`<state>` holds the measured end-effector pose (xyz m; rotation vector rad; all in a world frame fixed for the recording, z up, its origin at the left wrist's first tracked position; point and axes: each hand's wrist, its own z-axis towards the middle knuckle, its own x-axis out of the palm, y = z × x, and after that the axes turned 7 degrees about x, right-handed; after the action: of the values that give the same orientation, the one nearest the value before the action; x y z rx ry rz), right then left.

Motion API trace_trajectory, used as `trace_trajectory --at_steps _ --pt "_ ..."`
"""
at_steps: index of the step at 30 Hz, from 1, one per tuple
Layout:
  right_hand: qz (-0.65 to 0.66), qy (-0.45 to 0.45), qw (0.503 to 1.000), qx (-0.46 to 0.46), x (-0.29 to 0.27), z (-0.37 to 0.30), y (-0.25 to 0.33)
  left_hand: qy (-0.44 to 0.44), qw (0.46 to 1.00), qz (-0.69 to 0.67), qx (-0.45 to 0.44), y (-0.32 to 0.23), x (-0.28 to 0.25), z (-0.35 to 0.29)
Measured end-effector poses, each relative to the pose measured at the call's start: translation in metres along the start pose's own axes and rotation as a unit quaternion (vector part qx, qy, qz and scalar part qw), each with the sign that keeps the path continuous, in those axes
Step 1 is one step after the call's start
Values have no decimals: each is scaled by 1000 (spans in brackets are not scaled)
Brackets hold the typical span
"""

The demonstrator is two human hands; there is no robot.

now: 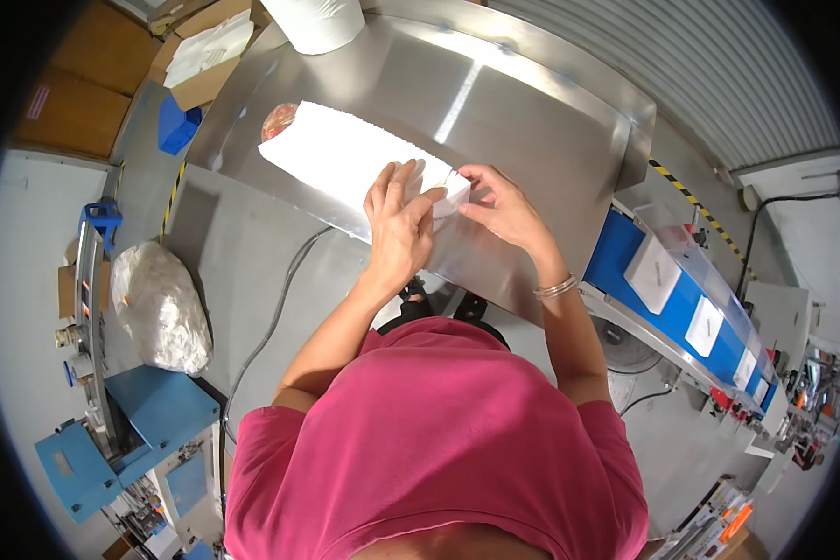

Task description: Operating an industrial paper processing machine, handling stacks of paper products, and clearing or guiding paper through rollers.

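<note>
A long row of thin white pieces (336,149), packed side by side, lies aslant on the steel table (523,121); overexposure hides what kind they are. At its far left end shows a round reddish patterned thing (278,122), partly covered by the row. My left hand (400,219) rests on the row near its right end, fingers stretched out and thumb pointing right. At that end my right hand (502,210), with bangles on its wrist, grips the edge between thumb and fingers. Clear film may lie around the row, but glare makes this hard to tell.
A white bucket (317,23) stands at the table's back left, beside an open cardboard box (205,56). Right of the table, a blue conveyor belt (616,245) carries several flat white packets. A cable (285,289) and a full plastic bag (161,308) lie at left.
</note>
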<state>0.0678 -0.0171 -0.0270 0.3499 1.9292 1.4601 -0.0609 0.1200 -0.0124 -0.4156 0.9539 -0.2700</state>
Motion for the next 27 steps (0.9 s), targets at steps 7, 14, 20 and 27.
trace_trajectory --at_steps 7,14,20,27 --pt "-54 64 996 -11 -1 6 -13 34 999 -21 9 2 -5 0" --pt "-7 -163 986 24 -33 -58 -114 -26 999 19 -29 7 -7 3" --pt "-73 -419 846 323 -137 -126 -140 -18 1000 19 -6 11 -4 2" --pt "-353 -396 844 80 -122 -103 -114 -15 1000 12 5 9 -3 4"
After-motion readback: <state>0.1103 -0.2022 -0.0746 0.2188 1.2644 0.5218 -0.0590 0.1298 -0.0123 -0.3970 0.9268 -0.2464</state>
